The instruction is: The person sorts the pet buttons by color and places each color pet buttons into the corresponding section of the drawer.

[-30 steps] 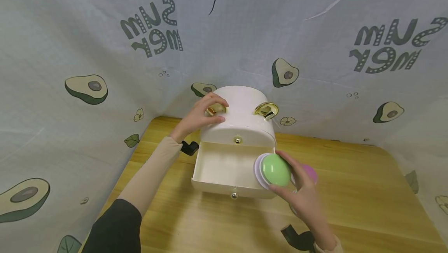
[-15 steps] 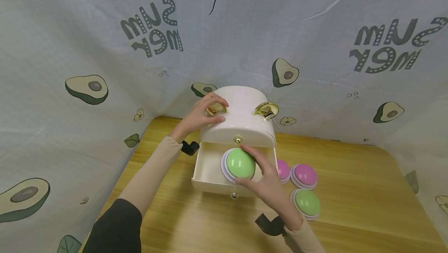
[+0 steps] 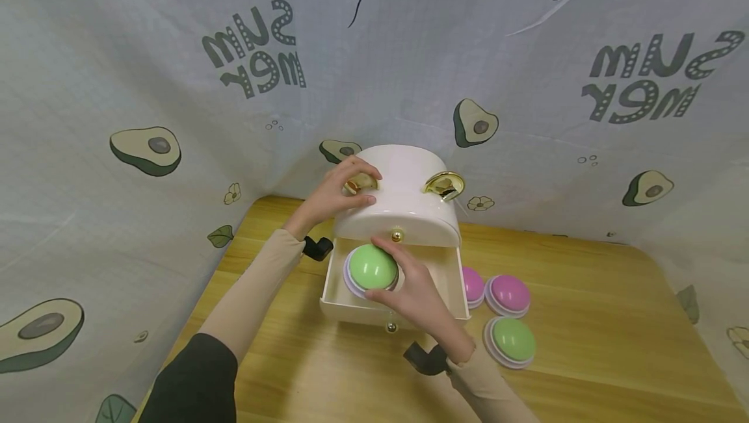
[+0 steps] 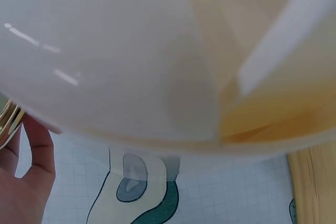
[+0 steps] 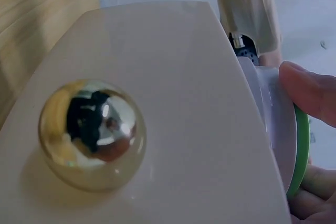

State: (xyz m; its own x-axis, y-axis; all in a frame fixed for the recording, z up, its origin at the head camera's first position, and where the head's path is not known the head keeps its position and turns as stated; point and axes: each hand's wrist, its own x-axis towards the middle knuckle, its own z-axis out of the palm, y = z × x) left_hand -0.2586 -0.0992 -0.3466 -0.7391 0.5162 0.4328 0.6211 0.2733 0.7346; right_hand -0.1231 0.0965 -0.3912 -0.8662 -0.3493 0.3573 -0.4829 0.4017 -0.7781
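A white rounded drawer box (image 3: pixel 404 179) has two gold ear-shaped pieces on top and its lower drawer (image 3: pixel 357 312) pulled out. My left hand (image 3: pixel 328 195) grips the left gold ear (image 3: pixel 359 182), thumb resting toward the box top. In the left wrist view that hand (image 4: pixel 29 182) shows at the lower left, behind the box's white wall (image 4: pixel 105 77). My right hand (image 3: pixel 418 290) holds a round case with a green dome (image 3: pixel 372 267) and pale lilac base over the drawer's left half. The right wrist view shows the case's green edge (image 5: pixel 303 140) just behind the drawer front.
Right of the drawer lie two pink-domed cases, one (image 3: pixel 511 294) fully visible and the other (image 3: pixel 473 286) partly behind the drawer, plus another green-domed case (image 3: pixel 513 340). A gold knob (image 5: pixel 92 135) sticks out from the drawer front. Patterned cloth (image 3: pixel 526 150) backs the wooden table (image 3: pixel 585 319).
My right hand has carried the green-domed case leftward from the drawer's right edge to over its left half. The cases on the table came into fuller view. My left hand stays put.
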